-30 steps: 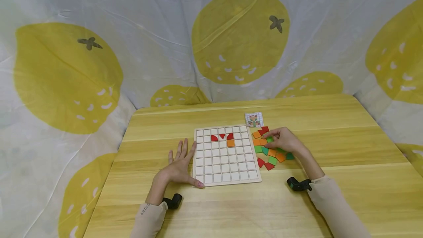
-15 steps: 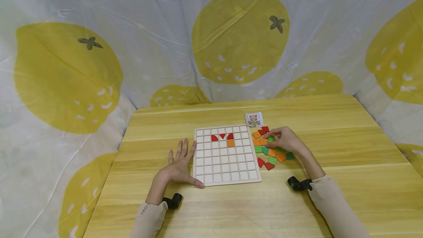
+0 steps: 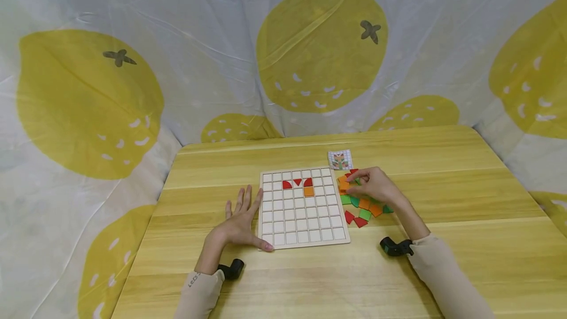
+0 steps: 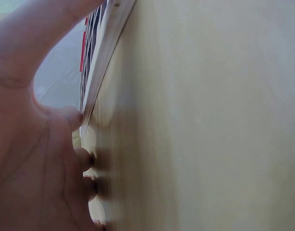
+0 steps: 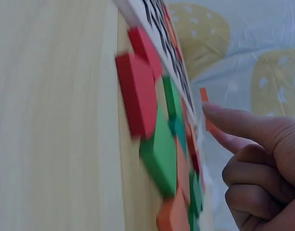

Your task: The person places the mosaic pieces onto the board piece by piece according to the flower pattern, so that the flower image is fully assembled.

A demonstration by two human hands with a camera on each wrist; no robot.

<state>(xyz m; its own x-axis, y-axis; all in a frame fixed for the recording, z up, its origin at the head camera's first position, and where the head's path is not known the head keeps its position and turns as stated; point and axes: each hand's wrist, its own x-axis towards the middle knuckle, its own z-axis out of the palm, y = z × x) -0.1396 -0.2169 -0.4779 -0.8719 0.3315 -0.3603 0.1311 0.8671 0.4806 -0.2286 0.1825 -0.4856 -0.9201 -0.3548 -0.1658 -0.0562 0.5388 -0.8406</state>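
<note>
The white gridded board [image 3: 303, 210] lies on the table with several red pieces and one orange square [image 3: 308, 191] in its upper cells. My left hand [image 3: 239, 225] rests spread at the board's left edge, thumb at the near corner; the left wrist view shows its palm [image 4: 37, 144] beside the board's side. Over the pile of coloured pieces right of the board, my right hand [image 3: 376, 186] pinches an orange piece [image 5: 204, 94] between thumb and forefinger, raised above the pile in the right wrist view, where the other fingers of the hand [image 5: 263, 168] are curled.
A small pattern card [image 3: 340, 160] lies behind the pile, near the board's far right corner. Red, green, teal and orange pieces [image 3: 365, 215] spread right of the board. A lemon-print cloth [image 3: 323, 53] hangs behind the wooden table [image 3: 310, 284].
My right hand has moved slightly left and away from me, toward the board, with the orange piece now visible in its pinch. My left hand has stayed in place.
</note>
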